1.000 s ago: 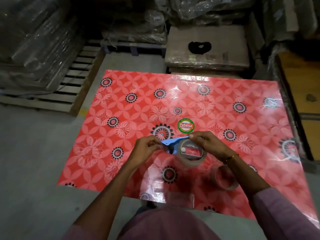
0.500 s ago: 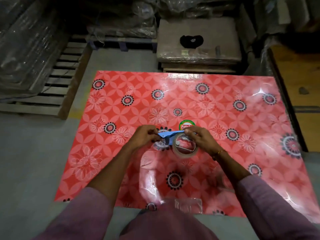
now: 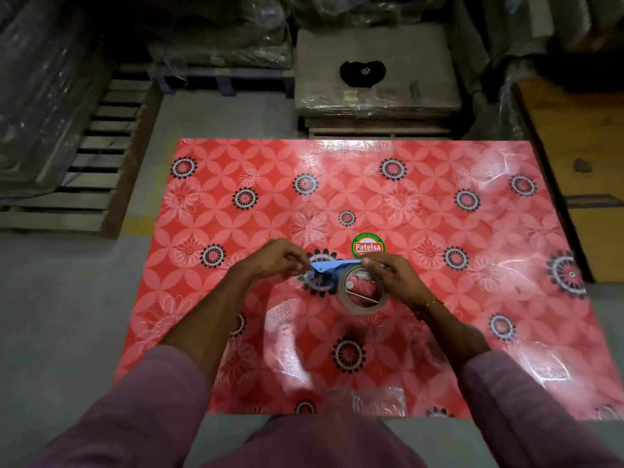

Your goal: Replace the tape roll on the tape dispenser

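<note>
Pinching the blue tape dispenser (image 3: 329, 266) steady, the left hand (image 3: 273, 261) lets the right hand (image 3: 391, 276) grip the tape roll (image 3: 363, 292) onto it.

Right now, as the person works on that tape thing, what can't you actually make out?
Head view only:
- Left hand fingertips: curled under, so what they pinch is hidden.
- Blue tape dispenser: partly covered by both hands and the tape roll.
- Whether the right hand has the roll fully seated: cannot tell.
- Clear wrapper at the table's near edge: blurred.
</note>
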